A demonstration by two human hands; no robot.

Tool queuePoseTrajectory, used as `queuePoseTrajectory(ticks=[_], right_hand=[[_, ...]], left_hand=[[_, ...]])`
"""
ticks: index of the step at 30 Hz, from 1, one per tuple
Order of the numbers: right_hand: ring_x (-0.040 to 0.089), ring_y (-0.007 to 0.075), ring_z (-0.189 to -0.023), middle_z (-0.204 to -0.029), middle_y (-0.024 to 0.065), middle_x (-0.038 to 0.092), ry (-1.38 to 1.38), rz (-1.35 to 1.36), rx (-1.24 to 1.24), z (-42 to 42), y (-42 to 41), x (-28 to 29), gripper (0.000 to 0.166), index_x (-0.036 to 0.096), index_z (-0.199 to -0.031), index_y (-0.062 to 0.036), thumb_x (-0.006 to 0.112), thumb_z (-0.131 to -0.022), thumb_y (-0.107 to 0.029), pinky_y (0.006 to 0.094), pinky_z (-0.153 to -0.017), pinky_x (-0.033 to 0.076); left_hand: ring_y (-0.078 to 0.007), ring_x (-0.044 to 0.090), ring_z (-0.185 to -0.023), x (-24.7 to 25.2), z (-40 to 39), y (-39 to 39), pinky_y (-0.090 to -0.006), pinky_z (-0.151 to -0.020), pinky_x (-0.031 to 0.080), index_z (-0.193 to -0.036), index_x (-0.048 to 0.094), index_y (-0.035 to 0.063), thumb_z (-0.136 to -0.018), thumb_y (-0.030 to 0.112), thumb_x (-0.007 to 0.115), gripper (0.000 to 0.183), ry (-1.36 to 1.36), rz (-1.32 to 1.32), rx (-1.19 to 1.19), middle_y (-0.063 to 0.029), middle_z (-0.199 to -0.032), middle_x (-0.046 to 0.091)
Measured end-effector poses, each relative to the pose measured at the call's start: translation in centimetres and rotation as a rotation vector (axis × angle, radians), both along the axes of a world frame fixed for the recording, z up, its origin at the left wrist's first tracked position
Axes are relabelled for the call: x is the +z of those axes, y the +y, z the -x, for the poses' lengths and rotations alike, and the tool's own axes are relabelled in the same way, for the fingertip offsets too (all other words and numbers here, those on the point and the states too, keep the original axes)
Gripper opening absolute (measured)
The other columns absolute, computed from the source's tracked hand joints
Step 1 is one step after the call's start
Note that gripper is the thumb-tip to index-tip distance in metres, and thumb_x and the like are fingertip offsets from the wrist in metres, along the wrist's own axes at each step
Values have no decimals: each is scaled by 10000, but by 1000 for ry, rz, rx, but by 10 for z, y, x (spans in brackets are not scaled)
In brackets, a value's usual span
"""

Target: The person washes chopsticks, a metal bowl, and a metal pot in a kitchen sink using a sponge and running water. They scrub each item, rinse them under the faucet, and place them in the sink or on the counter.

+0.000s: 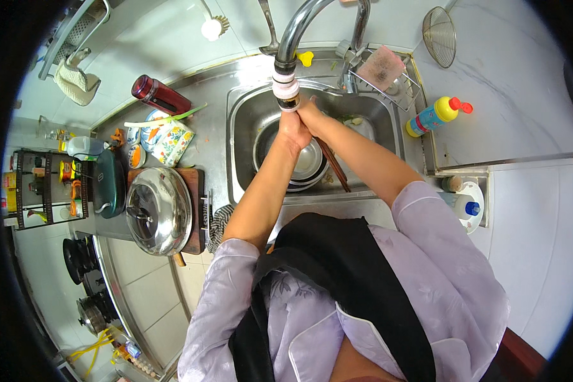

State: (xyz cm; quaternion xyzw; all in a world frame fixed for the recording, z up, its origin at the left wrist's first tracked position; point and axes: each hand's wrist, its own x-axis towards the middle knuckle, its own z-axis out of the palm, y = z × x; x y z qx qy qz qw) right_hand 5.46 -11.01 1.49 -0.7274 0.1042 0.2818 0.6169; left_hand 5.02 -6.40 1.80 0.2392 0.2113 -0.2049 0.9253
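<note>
My left hand [293,130] and my right hand [309,113] are pressed together over the sink basin [382,138], right under the faucet's filter nozzle [285,90]. A bundle of brown chopsticks [333,164] sticks out from between them, slanting down to the right. The nozzle and the backs of my hands hide most of my fingers. Below lie stacked metal bowls [308,162], partly covered by my left forearm. Pale food scraps [355,122] rest on the basin floor to the right.
A wire rack holds a pink sponge [382,67]; a yellow cleaner bottle [437,117] stands beside it. Leftward are a red thermos [161,95], a floral packet [173,143], and a lidded pan [160,210] on a wooden board [198,210]. A striped cloth [218,229] hangs by the counter edge.
</note>
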Motion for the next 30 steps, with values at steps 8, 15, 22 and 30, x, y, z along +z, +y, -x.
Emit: queuePoseTrajectory(ticks=[8, 15, 22, 30], right_hand=[[292, 329, -1259, -1315, 232, 351, -43, -174, 6, -17, -4, -12, 696, 314, -1307, -43, 447, -805, -506, 388, -990, 311], [308, 339, -1249, -1310, 235, 357, -69, -155, -76, -21, 1, -23, 674, 293, -1322, -40, 461, -820, -458, 392, -983, 322], [323, 349, -1239, -1305, 238, 363, -236, -56, -449, -42, 11, -63, 656, 272, -1336, -38, 475, -836, -411, 396, -976, 333], [547, 175, -784, -871, 90, 597, -183, -458, -527, -66, -2, -88, 229, 568, -939, 14, 486, -848, -179, 301, -711, 431]], left_hand=[[-235, 547, -780, -21, -11, 3, -416, -712, 446, -875, 543, 125, -807, 499, 490, 384, -69, -99, 16, -72, -808, 563], [-214, 561, -799, -47, -20, 12, -384, -698, 456, -891, 563, 117, -847, 360, 501, 255, -46, -19, 21, -64, -828, 590], [-237, 561, -872, -58, -26, 20, -387, -794, 439, -970, 570, 104, -849, 470, 462, 400, -189, 123, -86, -73, -950, 603], [-234, 531, -999, -43, -4, -7, -353, -891, 426, -1109, 492, 49, -901, 216, 454, 270, -120, -33, 267, -103, -1099, 547]])
